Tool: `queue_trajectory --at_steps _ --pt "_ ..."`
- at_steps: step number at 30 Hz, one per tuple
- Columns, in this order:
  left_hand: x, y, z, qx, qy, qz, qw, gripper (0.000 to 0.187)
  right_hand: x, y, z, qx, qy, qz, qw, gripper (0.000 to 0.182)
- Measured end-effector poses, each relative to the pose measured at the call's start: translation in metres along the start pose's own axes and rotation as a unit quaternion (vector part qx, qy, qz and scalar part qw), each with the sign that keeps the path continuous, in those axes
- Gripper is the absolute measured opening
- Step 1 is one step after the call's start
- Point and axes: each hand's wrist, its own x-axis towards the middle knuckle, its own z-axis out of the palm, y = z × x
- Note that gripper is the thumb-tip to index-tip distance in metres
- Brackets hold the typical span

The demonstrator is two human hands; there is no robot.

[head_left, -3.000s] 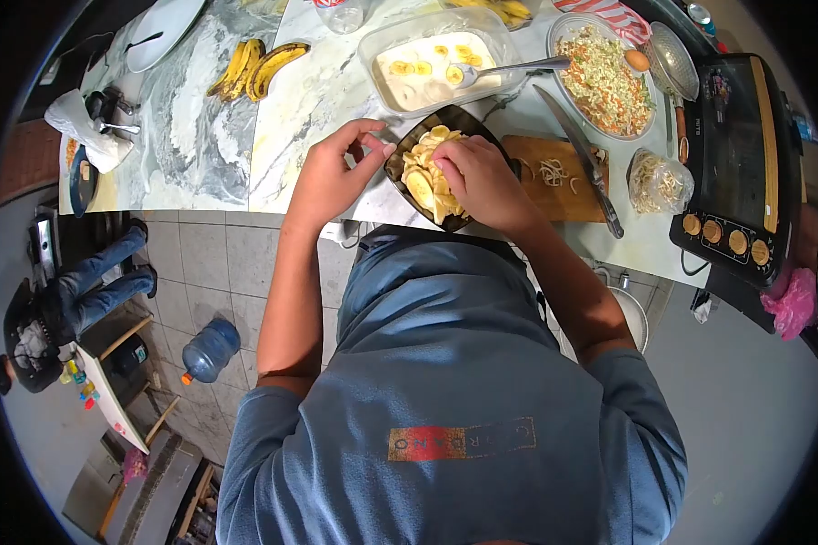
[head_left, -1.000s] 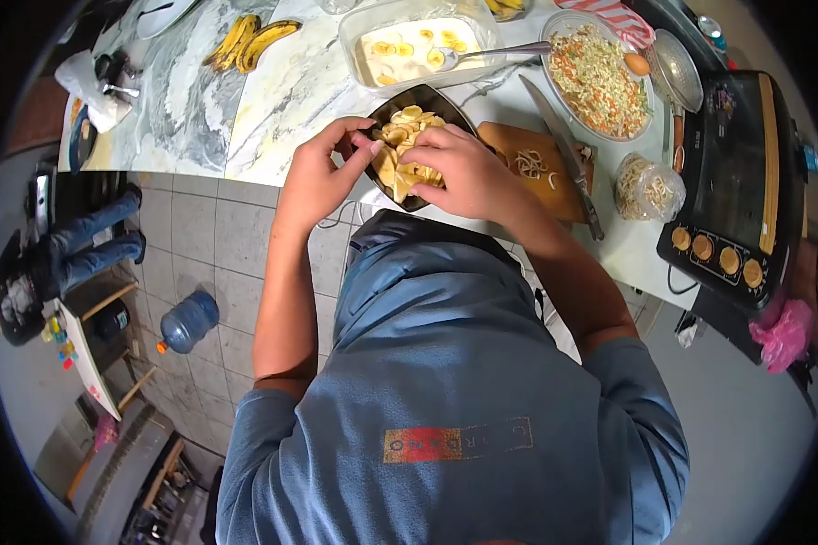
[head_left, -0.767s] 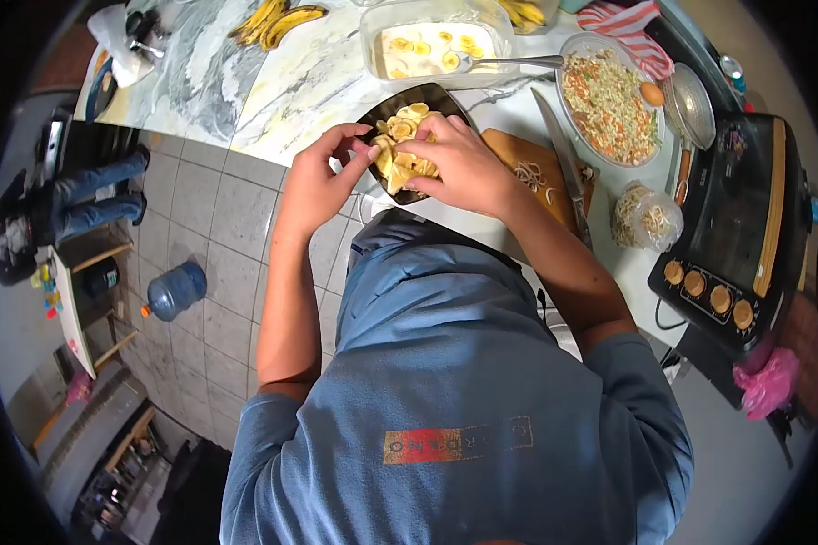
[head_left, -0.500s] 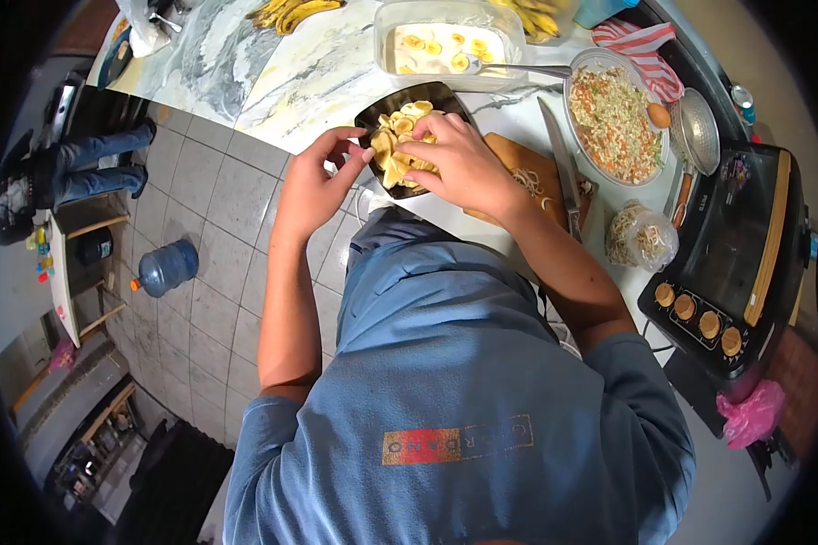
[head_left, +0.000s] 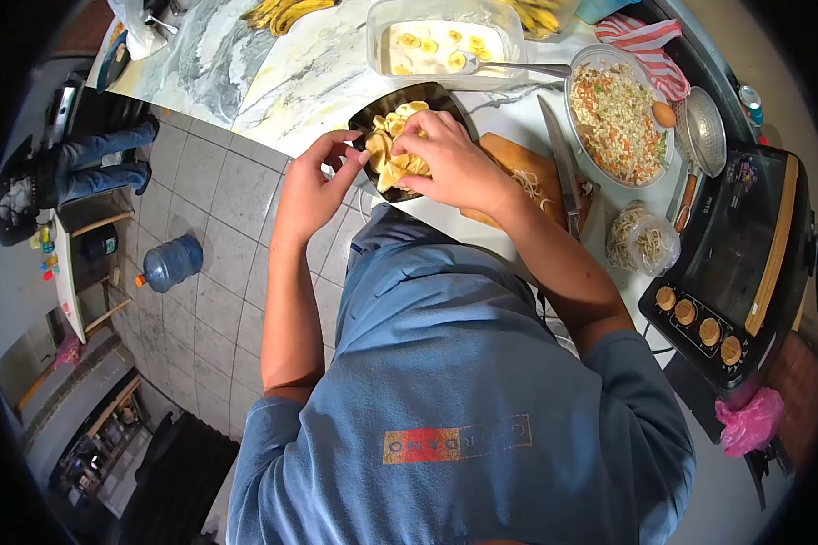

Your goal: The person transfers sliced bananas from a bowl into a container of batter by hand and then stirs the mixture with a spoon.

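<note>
Left hand [head_left: 311, 186] pinches the near rim of the dark bowl [head_left: 369, 115], fingers curled. Right hand [head_left: 454, 163] lies on the banana slices [head_left: 389, 156], fingers bent; can't tell whether it grips one.

Pale yellow banana slices [head_left: 393, 145] in a black bowl [head_left: 441, 94], grey-veined marble counter [head_left: 291, 77] (white ground), red-striped cloth [head_left: 650, 50]

counter [head_left: 273, 77] (marbled) | dark bowl [head_left: 365, 120], cutting board [head_left: 529, 171], knife [head_left: 561, 165], salad bowl [head_left: 614, 109], oven [head_left: 745, 263]
</note>
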Motion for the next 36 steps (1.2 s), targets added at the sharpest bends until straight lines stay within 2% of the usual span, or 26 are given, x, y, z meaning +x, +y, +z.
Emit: queue_trajectory --at_steps 5,7,10,17,22,25,28,36 --pt "0.009 0.000 -0.002 -0.013 -0.005 0.027 1.000 0.027 0.002 0.003 -0.001 0.013 -0.014 0.008 1.000 0.028" --pt "0.013 0.002 -0.004 -0.005 -0.013 0.017 1.000 0.028 0.002 0.005 0.000 0.011 -0.051 0.005 0.999 0.020" --pt "0.019 0.002 -0.009 0.001 -0.039 0.012 0.999 0.029 0.004 0.004 -0.001 0.023 -0.019 -0.017 0.999 0.018" --pt "0.032 0.004 -0.016 -0.007 -0.050 0.019 0.999 0.029 0.008 0.011 -0.002 0.044 -0.034 -0.011 0.998 0.015" --pt "0.041 0.003 -0.023 0.008 -0.058 0.029 0.998 0.029 0.014 0.011 -0.005 0.042 -0.099 0.041 0.993 0.014" --pt "0.047 0.001 -0.027 0.010 -0.062 0.016 0.998 0.029 0.010 0.003 -0.009 -0.017 -0.105 0.026 0.994 0.012" --pt "0.050 0.004 -0.029 0.013 -0.066 0.014 0.998 0.029 0.010 0.005 -0.011 -0.021 -0.151 0.037 0.988 0.015" --pt "0.058 -0.001 -0.027 -0.005 -0.076 0.035 0.996 0.029 0.015 0.006 -0.018 -0.020 -0.189 0.049 0.980 0.017"
